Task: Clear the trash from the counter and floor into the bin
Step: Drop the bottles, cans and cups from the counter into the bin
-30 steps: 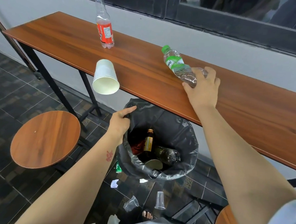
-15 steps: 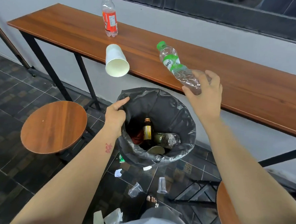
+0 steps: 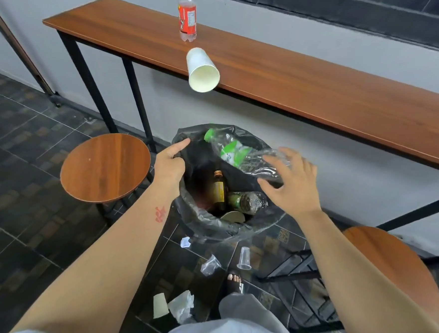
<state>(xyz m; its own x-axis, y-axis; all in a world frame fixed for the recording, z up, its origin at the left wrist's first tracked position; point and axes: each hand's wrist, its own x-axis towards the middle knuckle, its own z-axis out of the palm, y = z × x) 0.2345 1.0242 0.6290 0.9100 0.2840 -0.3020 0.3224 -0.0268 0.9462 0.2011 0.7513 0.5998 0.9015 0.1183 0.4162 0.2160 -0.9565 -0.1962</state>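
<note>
Evidently the step in hand is dropping the plastic bottle (image 3: 233,151) into the bin (image 3: 224,226). The bottle hangs over the bin's mouth between the two hands, long axis nearly level, green cap toward the left hand (image 3: 170,163) and base at the right hand (image 3: 290,181). The left hand grips the bin's lined rim. The right hand's fingers spread about the base (pinching or letting go, I cannot tell). Next comes a clean release, then the paper cup (image 3: 203,70) on the worktop (image 3: 322,95) beyond both hands.
</note>
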